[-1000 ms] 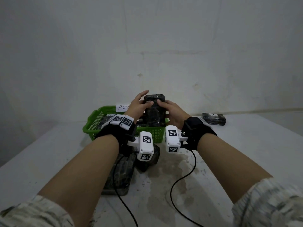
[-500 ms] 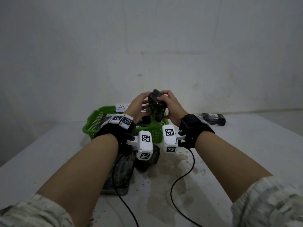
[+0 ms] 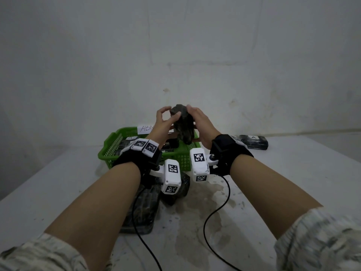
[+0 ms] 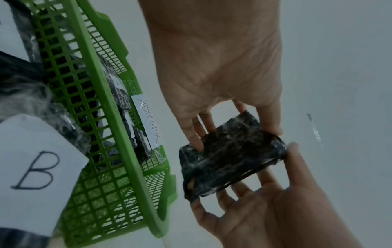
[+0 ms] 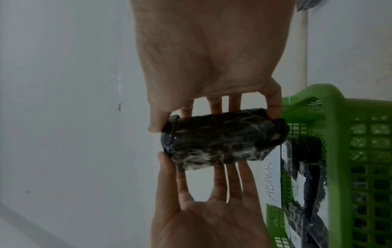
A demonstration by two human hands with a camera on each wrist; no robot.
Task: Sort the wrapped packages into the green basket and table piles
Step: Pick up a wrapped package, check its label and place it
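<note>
— What do the fingers have right now?

— On my left hand (image 3: pixel 163 124) the fingers (image 4: pixel 196 134) are spread and lie along one long side of the dark wrapped package (image 3: pixel 182 124), with the thumb on the far end. On my right hand (image 3: pixel 201 128) the fingers (image 5: pixel 216 104) are also spread, bearing on the opposite long side, thumb at the same far end. So the package is pinched between both hands, each one gripping it between fingers and thumb.

— And where is that package?

— Up in the air, tilted, above the near right part of the green basket (image 3: pixel 111 147) as my head view shows it. It touches only my hands. Its film wrap is crinkled and glossy. I cannot tell whether it carries a letter tag.

— What lies in the basket?

— More dark wrapped packages, one with a small white tag. A white paper label (image 3: pixel 145 128) with handwriting sits on the far rim; I can read only its first letters.

— Further out?

— The basket stands on the pale table (image 3: pixel 58 182), near the wall. Just in front of it, under my wrists, lie two more wrapped packages (image 3: pixel 142 210), side by side; the left wrist view shows a white tag marked B (image 4: pixel 36 171) there. Well apart to the right, against the wall, one package tagged A (image 3: pixel 254 141) lies flat. A stained patch (image 3: pixel 197 227) marks the table between my forearms.
</note>
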